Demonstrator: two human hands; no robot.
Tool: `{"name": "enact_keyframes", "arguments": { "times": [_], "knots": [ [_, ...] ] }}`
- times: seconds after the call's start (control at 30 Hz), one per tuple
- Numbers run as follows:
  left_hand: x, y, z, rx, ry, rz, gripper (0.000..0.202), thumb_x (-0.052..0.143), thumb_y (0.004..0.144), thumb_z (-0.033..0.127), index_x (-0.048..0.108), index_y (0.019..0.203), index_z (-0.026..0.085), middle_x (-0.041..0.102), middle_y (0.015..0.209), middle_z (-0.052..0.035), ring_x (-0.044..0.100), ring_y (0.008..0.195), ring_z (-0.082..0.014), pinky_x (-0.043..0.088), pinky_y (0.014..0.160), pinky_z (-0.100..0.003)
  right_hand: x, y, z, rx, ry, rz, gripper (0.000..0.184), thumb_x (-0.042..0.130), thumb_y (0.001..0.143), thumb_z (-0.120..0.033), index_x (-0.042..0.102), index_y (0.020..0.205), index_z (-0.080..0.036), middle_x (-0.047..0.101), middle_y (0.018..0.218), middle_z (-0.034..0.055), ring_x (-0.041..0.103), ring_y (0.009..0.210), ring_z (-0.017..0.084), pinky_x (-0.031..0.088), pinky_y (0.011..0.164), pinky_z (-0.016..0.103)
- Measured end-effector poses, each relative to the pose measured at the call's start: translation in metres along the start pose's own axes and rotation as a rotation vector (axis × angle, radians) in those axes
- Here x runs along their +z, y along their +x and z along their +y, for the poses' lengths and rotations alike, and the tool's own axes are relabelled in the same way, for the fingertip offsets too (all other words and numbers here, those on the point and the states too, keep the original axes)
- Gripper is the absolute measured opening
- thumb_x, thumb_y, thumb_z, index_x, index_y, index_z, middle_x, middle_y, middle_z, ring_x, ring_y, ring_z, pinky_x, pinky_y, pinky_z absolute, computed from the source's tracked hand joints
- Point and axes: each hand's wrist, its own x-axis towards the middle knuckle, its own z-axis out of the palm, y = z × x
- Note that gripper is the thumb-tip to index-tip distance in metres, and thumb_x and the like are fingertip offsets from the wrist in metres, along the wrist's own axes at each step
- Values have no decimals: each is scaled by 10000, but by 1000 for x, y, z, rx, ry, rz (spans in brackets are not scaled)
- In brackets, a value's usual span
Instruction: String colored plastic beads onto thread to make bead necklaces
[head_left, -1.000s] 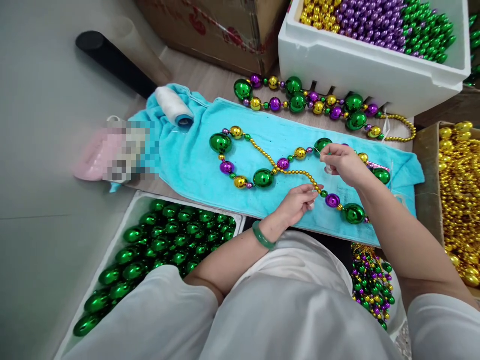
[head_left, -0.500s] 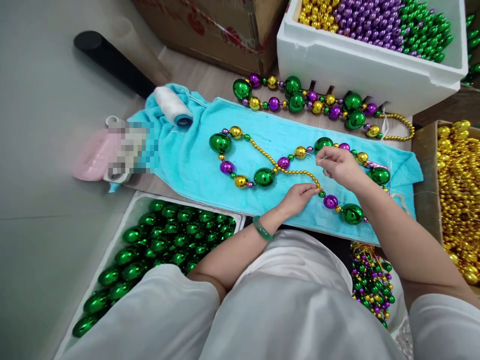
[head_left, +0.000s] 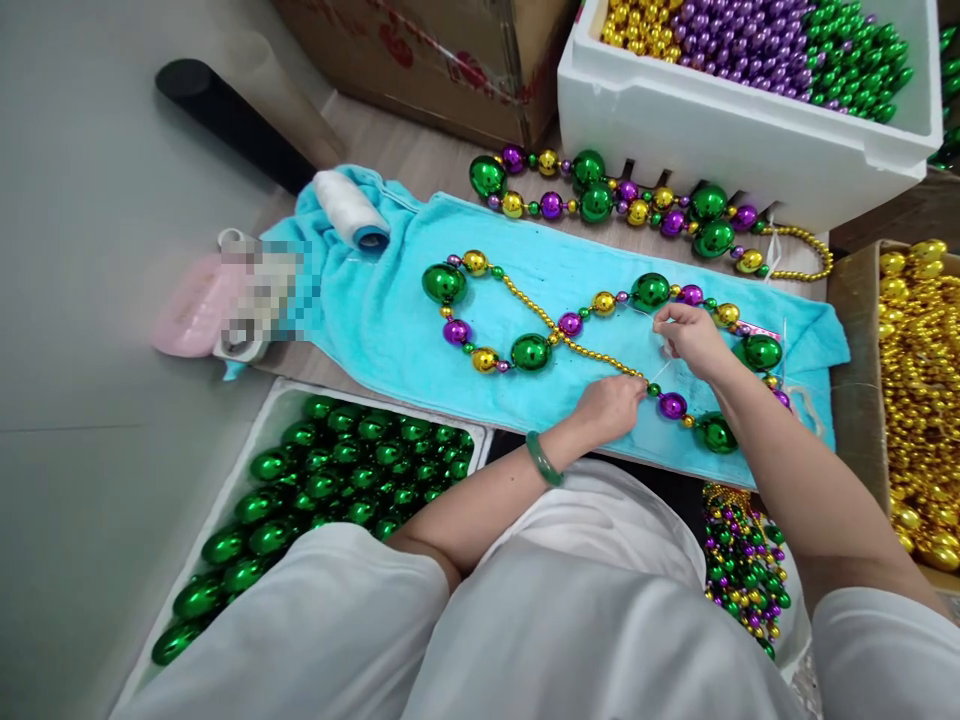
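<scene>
Here's the bead strand (head_left: 557,336), lying on the turquoise towel (head_left: 390,320) right in front of the person, crossing itself where small gold beads meet, one loop out to the left, the other sweeping round to the right and partly hidden by the right forearm! The left hand (head_left: 609,412), green bangle (head_left: 543,458) on the wrist, has its fingers closed on the strand, right where the run of gold beads gives way to a little green one. Above and to the right, the right hand (head_left: 694,340) has thumb and forefinger pinched on a fine thread (head_left: 662,372), and a length of it runs straight down towards the left fingertips! A big green bead sits just beside those right fingers. Up at the towel's left end lies the spool (head_left: 349,210), white and tipped on its side. Beyond the towel, a second strand (head_left: 596,203) stretches along the foot of the white foam box (head_left: 735,130), that one loaded with gold, purple and green. Lower left, a white tray (head_left: 262,425) full of shiny green beads.
</scene>
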Motion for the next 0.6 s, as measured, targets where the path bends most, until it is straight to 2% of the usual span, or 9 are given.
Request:
{"name": "enact_keyframes", "arguments": {
  "times": [0.1, 0.3, 0.5, 0.6],
  "knots": [
    [3, -1, -1, 19, 22, -13, 189, 496, 863, 170, 583, 699, 203, 584, 702, -55, 536, 689, -196, 366, 665, -255, 1, 7, 8, 37, 83, 25, 126, 601, 546, -217, 483, 589, -205, 307, 362, -117, 263, 329, 53, 224, 375, 214],
    [-3, -2, 2, -30, -124, 2, 182, 540, 828, 151, 576, 656, 203, 553, 671, -35, 494, 669, -177, 340, 670, -246, -3, 4, 6, 30, 124, 31, 144, 612, 535, -222, 480, 588, -200, 305, 358, -120, 252, 324, 46, 220, 368, 208],
    [-10, 5, 3, -172, -354, 23, 242, 512, 869, 280, 630, 685, 177, 588, 661, -3, 508, 685, -148, 343, 672, -240, -12, -8, -14, -92, 75, -58, 140, 646, 583, -246, 533, 642, -188, 354, 402, -102, 317, 353, 57, 273, 400, 218],
    [-9, 10, 3, -277, -432, 53, 309, 543, 844, 392, 645, 669, 158, 553, 594, 16, 480, 640, -133, 328, 624, -240, -12, -12, -20, -123, 23, -85, 148, 644, 613, -275, 526, 647, -193, 356, 422, -94, 330, 370, 67, 281, 422, 230]
  ]
}}
